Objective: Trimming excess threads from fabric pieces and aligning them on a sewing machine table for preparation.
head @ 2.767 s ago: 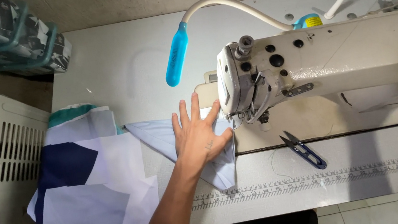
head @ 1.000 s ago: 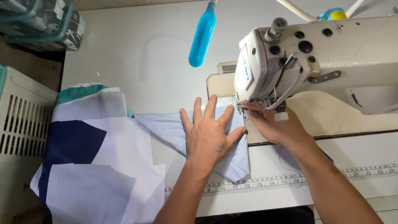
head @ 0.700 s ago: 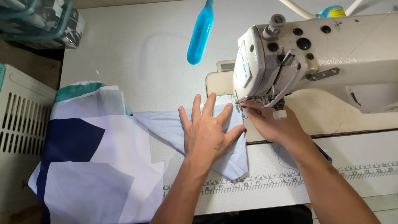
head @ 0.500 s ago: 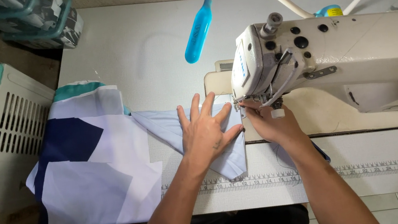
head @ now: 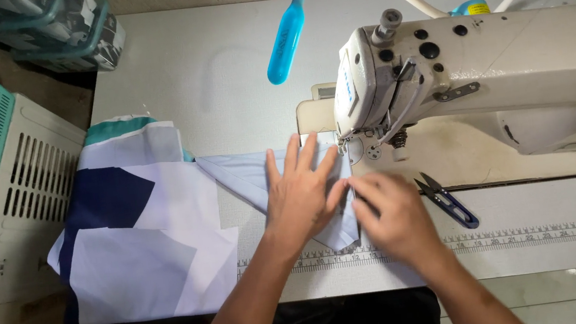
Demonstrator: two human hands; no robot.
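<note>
A wide white sewing table [head: 203,70] carries a cream industrial sewing machine [head: 496,70] along its back right, its head reaching toward the middle. A pile of white and navy cut fabric pieces [head: 136,239] hangs over the table's left front edge. From it a pale blue folded cloth strip [head: 246,178] runs right to the needle area, its end lying at the front edge near the printed ruler. Small black thread snips [head: 446,201] lie just right of the hands.

The fingertips sit very close to the presser foot, so a finger could be caught if the machine ran now; the heavy pile could also drag the strip out of line.

The left hand [head: 301,197] lies flat, fingers spread, pressing the strip. The right hand [head: 391,211] rests beside it with fingers loosely curved on the strip's right edge, gripping nothing.
</note>
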